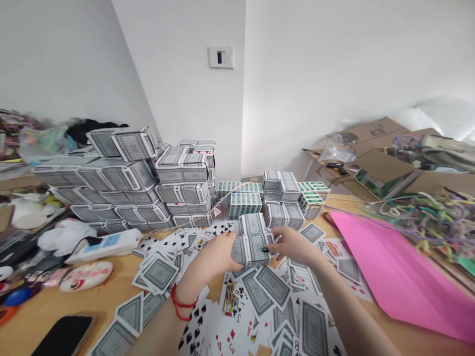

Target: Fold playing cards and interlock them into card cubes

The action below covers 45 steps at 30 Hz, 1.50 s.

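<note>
The left hand (217,254) is curling its fingers round the left face of a card block (251,237), a grey-patterned cube of packed cards, and the right hand (293,244) is pressing against the right face, fingers bent in close. Both hands are gripping it between them, holding it just above the table (40,311) at the middle of the view. A red string (181,301) is circling the left wrist.

Loose playing cards (260,296) are lying under and all around the hands (some face up, most showing their grey backs), overlapping one another and covering the wood there. Directly behind the held block, green packs (243,200) and more small grey blocks are standing in short piles, crowding the far side. A tall heap of grey blocks (129,188) is rising at the back left against the wall.

To the right, a pink sheet (389,267) is lying flat, just beside the cards, with a tangle of coloured cords (426,217) and cardboard boxes (378,163) beyond it. To the left, a white device (107,244) is resting near the heap, and a dark phone (63,336) is lying at the near edge.
</note>
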Each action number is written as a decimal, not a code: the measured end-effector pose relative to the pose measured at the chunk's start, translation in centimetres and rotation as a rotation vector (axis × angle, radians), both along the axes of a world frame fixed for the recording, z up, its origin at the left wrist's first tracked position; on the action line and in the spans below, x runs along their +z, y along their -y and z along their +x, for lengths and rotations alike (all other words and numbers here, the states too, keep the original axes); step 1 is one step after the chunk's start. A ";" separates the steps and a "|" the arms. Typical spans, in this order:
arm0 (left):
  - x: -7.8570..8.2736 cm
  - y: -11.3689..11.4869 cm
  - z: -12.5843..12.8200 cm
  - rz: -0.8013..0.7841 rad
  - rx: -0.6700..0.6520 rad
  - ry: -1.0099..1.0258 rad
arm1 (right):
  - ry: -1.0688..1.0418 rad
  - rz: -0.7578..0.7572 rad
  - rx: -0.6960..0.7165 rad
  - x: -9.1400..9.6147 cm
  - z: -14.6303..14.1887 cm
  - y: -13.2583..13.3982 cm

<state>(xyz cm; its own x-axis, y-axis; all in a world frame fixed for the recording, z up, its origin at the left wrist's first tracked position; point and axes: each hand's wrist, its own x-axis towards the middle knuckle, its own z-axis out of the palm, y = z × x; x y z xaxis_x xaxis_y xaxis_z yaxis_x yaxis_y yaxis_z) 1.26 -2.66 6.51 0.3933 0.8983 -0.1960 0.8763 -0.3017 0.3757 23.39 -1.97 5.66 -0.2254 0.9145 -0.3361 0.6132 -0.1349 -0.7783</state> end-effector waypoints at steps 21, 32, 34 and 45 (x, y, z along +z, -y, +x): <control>0.0 -1.0 -2.7 0.051 0.035 0.128 | 0.001 0.008 0.085 0.0 0.6 0.0; 0.4 -0.1 -0.6 -0.164 0.020 0.240 | 0.376 0.266 -0.014 -1.3 0.7 -0.7; 0.4 -0.4 -0.6 -0.158 0.012 0.273 | 0.438 0.269 -0.009 -1.1 0.6 -0.7; -0.3 -2.1 -1.0 -0.030 0.092 0.506 | 0.513 0.092 0.323 1.4 0.4 2.1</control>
<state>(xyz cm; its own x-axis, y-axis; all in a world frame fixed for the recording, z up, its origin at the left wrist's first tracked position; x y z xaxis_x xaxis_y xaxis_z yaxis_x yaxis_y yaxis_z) 0.21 -0.55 6.21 0.3653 0.9305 -0.0281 0.6050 -0.2144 0.7668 23.74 -4.05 7.07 -0.3265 0.8573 -0.3981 0.9114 0.1739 -0.3730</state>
